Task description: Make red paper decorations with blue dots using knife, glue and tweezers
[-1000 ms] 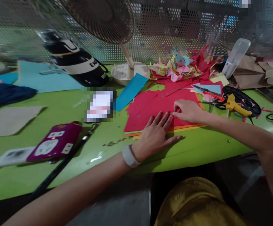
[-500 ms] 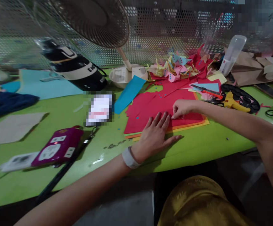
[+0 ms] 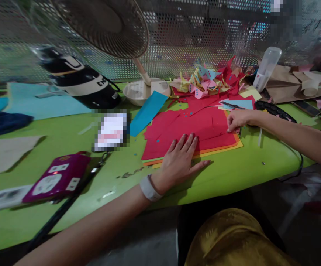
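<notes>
Since the earlier frame the bare right hand [image 3: 238, 120] has moved from beside the left hand's fingertips to the right edge of the flat, bright red paper [image 3: 196, 127]; the bare left hand [image 3: 177, 162] has stayed put. Largest is the glossy lime-green bench [image 3: 232, 173]; at its back are a round, brownish caged fan [image 3: 102, 27] and a black bottle with a white lettered band [image 3: 83, 87]. Nearer lies the red paper, on top of orange and yellow paper sheets [image 3: 240, 145]; the left hand is spread flat over its front edge, gripping nothing; the right hand's fingers are curled, though whether they pinch the paper or only press it cannot be told. Behind sits a heap of pink, yellow, blue and red paper shapes [image 3: 207, 81]; these look already made, whereas the red paper seems barely worked: one line, crease or cut edge, runs across it between the hands; most shaping appears left. Smallest are round blue dots [image 3: 158, 140], scattered on the red paper.
</notes>
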A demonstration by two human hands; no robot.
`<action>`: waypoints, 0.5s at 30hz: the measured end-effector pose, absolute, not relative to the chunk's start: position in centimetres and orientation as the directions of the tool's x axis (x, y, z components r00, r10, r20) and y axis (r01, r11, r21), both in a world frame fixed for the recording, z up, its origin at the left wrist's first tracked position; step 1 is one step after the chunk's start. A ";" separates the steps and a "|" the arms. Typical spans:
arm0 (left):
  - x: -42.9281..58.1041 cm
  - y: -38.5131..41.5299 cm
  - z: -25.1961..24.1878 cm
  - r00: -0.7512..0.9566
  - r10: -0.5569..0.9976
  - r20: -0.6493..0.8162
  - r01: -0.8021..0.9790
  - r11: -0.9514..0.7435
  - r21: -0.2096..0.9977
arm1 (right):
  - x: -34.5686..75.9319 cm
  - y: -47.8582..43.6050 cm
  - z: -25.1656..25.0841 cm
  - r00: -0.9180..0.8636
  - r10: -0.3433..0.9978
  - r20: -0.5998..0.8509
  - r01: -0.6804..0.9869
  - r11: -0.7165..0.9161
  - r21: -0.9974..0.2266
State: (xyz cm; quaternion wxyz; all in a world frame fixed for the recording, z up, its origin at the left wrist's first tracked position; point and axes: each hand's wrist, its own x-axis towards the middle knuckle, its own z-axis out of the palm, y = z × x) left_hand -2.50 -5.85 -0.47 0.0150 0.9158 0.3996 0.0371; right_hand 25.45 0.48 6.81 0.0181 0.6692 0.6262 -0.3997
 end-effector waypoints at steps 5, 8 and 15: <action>-2.5 -5.9 -0.4 0.682 0.729 0.062 0.727 -0.684 0.059 | 22.7 0.5 6.9 -0.234 0.834 -0.500 0.805 -0.122 -0.581; -2.5 -5.9 -0.3 0.684 0.728 0.047 0.726 -0.685 0.058 | 20.0 0.4 6.0 -0.263 0.807 -0.528 0.785 -0.138 -0.603; -3.1 -5.8 -0.1 0.690 0.723 0.035 0.719 -0.690 0.078 | 19.0 0.4 5.2 -0.248 0.784 -0.569 0.806 -0.159 -0.571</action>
